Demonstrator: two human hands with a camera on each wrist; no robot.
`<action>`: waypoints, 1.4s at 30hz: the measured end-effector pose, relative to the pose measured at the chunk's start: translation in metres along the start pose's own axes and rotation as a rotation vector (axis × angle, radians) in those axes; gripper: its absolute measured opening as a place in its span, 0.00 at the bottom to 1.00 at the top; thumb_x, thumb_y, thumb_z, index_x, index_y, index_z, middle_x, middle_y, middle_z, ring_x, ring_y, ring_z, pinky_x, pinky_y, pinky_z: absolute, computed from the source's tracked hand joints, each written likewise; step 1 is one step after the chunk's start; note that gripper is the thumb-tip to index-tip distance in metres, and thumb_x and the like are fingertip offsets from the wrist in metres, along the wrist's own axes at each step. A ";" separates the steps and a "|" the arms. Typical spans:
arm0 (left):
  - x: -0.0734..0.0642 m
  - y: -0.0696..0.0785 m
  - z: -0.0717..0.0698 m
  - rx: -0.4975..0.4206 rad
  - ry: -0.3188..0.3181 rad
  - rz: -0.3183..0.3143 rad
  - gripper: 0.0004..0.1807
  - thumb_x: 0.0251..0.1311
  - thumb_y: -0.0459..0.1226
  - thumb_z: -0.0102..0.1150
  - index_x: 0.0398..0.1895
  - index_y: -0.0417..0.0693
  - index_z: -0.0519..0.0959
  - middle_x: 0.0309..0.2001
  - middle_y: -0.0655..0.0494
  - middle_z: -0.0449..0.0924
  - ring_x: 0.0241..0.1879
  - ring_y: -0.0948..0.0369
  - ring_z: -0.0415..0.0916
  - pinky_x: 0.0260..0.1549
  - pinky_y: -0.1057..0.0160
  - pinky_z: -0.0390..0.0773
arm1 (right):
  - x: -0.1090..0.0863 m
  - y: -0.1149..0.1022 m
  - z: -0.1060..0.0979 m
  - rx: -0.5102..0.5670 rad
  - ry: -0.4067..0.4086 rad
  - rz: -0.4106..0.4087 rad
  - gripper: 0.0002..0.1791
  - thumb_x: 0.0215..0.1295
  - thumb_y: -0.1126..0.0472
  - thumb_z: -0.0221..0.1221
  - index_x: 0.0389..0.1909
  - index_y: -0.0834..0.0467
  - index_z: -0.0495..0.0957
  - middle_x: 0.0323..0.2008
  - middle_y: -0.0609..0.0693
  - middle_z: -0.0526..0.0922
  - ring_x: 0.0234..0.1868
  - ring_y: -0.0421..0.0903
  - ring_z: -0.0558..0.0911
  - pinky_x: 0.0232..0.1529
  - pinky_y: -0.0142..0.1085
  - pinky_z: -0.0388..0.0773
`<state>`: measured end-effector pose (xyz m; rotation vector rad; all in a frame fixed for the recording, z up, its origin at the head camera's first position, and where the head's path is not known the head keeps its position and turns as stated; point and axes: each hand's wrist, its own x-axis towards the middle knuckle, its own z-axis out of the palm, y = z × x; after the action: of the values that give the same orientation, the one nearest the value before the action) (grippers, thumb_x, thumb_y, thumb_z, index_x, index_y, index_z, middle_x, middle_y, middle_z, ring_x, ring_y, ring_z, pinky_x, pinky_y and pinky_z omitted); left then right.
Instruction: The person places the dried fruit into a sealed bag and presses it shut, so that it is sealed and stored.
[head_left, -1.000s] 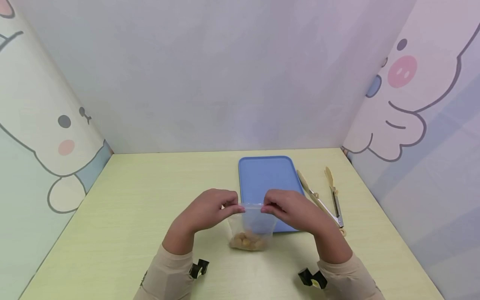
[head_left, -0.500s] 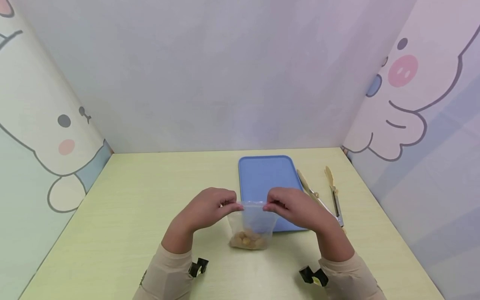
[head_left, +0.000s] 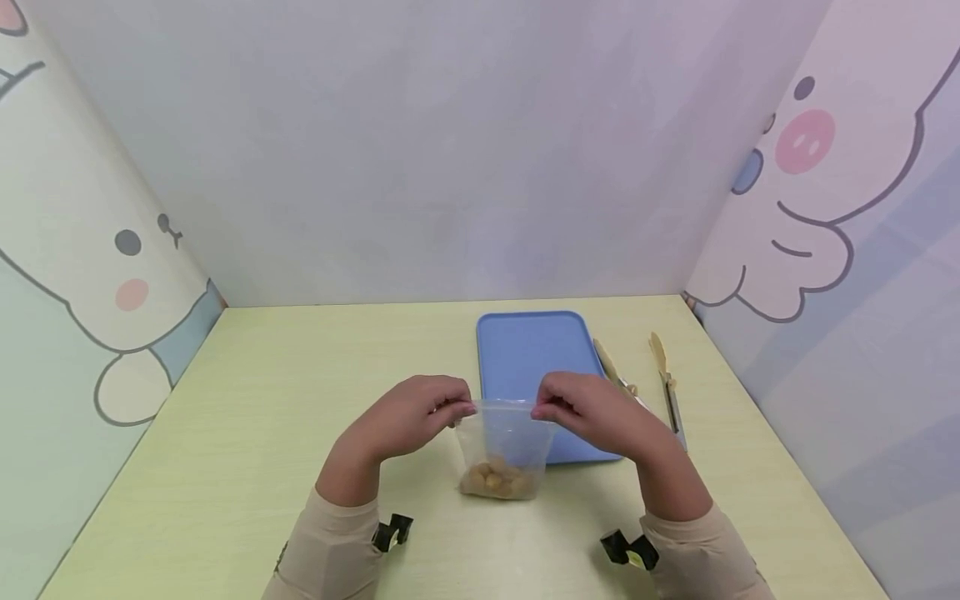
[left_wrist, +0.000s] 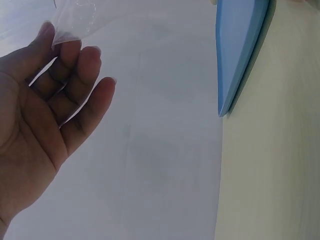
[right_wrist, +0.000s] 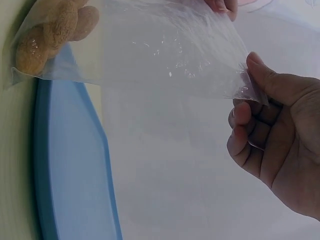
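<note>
A clear plastic zip bag hangs upright between both hands near the table's middle, its bottom at or close to the tabletop. Several brown, oval, rough-skinned pieces, like nuts in their shells, lie in the bottom of it. The left hand pinches the top left corner between thumb and forefinger; in the left wrist view that hand has its other fingers loosely bent. At the top right corner the right hand pinches the film, thumb over bent fingers. The right wrist view shows the bag stretched flat.
Behind the bag lies a blue tray, partly covered by the right hand. Tongs with tan tips and metal arms rest spread on the table right of the tray. Cartoon-printed walls enclose the pale yellow table.
The left hand has moved slightly left and the right hand slightly right and up, so the bag's top edge is wider between them. Tray and tongs stay where they were.
</note>
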<state>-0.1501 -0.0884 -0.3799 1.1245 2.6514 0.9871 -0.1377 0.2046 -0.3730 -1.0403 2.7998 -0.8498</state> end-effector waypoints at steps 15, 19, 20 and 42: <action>-0.003 -0.003 -0.002 -0.004 0.034 -0.015 0.15 0.68 0.47 0.58 0.22 0.61 0.69 0.19 0.69 0.65 0.19 0.70 0.60 0.24 0.69 0.64 | -0.002 0.001 -0.005 0.003 -0.018 0.030 0.10 0.69 0.47 0.57 0.30 0.44 0.72 0.23 0.37 0.69 0.24 0.34 0.67 0.26 0.30 0.67; -0.003 -0.004 -0.002 0.003 0.037 -0.012 0.16 0.68 0.48 0.57 0.22 0.60 0.68 0.19 0.69 0.64 0.19 0.70 0.59 0.24 0.69 0.64 | -0.003 0.002 -0.006 0.025 -0.025 0.033 0.10 0.69 0.48 0.58 0.30 0.45 0.71 0.22 0.37 0.68 0.24 0.35 0.67 0.26 0.30 0.67; -0.003 -0.004 -0.002 0.004 0.036 -0.013 0.16 0.68 0.48 0.57 0.21 0.60 0.68 0.19 0.69 0.64 0.19 0.70 0.59 0.24 0.69 0.64 | -0.003 0.002 -0.006 0.028 -0.027 0.033 0.11 0.69 0.48 0.58 0.30 0.46 0.71 0.22 0.37 0.68 0.24 0.35 0.67 0.26 0.30 0.67; -0.003 -0.004 -0.003 -0.003 0.022 -0.001 0.19 0.69 0.46 0.57 0.19 0.58 0.65 0.18 0.68 0.61 0.19 0.70 0.57 0.24 0.69 0.62 | -0.008 0.007 -0.013 0.032 -0.057 0.063 0.12 0.68 0.47 0.58 0.28 0.46 0.71 0.21 0.37 0.65 0.24 0.35 0.66 0.28 0.31 0.66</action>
<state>-0.1510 -0.0937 -0.3803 1.1180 2.6660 1.0093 -0.1389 0.2199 -0.3661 -0.9504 2.7470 -0.8418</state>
